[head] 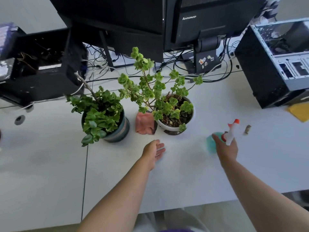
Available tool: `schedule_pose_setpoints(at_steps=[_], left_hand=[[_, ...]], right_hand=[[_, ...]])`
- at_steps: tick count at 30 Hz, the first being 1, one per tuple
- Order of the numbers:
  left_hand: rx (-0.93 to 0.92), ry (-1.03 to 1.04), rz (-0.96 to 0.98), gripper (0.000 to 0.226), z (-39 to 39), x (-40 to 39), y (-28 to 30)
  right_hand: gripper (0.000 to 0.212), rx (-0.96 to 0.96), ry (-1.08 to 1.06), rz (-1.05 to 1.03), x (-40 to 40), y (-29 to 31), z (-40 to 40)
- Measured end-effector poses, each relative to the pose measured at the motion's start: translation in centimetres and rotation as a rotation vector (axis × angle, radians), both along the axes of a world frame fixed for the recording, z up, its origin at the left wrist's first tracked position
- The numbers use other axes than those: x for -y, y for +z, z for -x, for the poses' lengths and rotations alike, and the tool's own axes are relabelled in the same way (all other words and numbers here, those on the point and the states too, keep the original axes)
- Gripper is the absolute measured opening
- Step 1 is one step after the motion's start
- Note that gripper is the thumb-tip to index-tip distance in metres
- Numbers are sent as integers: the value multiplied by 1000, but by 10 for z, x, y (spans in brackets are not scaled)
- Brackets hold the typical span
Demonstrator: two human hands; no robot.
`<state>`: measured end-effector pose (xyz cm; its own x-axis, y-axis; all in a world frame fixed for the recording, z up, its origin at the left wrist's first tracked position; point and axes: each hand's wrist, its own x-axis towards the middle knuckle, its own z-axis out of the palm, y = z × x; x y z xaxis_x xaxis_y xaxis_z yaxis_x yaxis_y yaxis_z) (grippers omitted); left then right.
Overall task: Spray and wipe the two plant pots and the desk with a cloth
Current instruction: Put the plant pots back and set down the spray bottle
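Note:
Two plant pots stand mid-desk: a dark teal pot (119,133) with a leafy plant on the left, and a white pot (168,127) with a tall succulent on the right. Between them lies a pink cloth (145,123) on the white desk (184,174). My left hand (153,152) hovers open just in front of the cloth, holding nothing. My right hand (226,149) is wrapped around a spray bottle (231,132) with teal liquid, a white head and an orange nozzle, to the right of the white pot. The bottle is blurred.
Two black monitors (200,19) and tangled cables sit behind the pots. Computer towers flank the desk, one at left (40,72) and an opened one at right (270,64). A small brown object (247,129) and a yellow sheet (299,112) lie at right.

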<state>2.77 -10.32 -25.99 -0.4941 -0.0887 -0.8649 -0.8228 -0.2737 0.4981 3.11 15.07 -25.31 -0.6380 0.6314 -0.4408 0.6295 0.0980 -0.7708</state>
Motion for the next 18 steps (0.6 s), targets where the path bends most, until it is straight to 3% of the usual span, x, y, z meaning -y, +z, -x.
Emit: schedule_pose_setpoints(at_steps=[6, 9, 13, 18], left_hand=[[44, -24, 101, 21, -18, 37, -12], [53, 35, 124, 22, -29, 69, -12], [20, 109, 114, 26, -37, 104, -5], [19, 82, 110, 24, -41, 123, -4]], right_hand=[[53, 48, 617, -218, 101, -3, -65], [61, 14, 867, -219, 159, -17, -60], [61, -62, 853, -82, 229, -26, -17], [81, -57, 697, 4, 259, -32, 33]])
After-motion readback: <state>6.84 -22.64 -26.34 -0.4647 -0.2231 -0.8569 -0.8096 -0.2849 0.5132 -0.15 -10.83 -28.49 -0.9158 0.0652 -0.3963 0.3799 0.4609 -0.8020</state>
